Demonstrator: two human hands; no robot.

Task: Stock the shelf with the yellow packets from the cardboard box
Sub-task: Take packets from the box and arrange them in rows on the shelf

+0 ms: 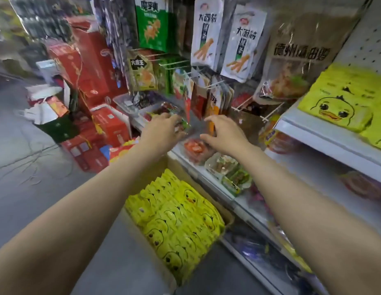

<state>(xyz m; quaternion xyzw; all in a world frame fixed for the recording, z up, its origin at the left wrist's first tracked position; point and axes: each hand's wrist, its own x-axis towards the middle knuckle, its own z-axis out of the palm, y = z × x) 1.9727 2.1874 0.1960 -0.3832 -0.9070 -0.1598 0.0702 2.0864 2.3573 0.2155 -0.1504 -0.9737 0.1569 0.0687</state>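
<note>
Plenty of yellow packets (174,218) still fill the cardboard box (226,217) on the floor below us, while one stack of yellow packets (345,99) already lies on the upper shelf (325,141) at right, so we judge the stocking well short of done. Both our hands reach over the lower shelf's snacks: our left hand (162,129) touches a small red-green packet (181,124), grip blurred, and our right hand (224,135) hovers spread, holding nothing.

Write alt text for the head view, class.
Both hands, left hand and right hand, reach toward snack packs on a shop shelf. Below them, a cardboard box holds yellow packets; more lie on the shelf.
</note>
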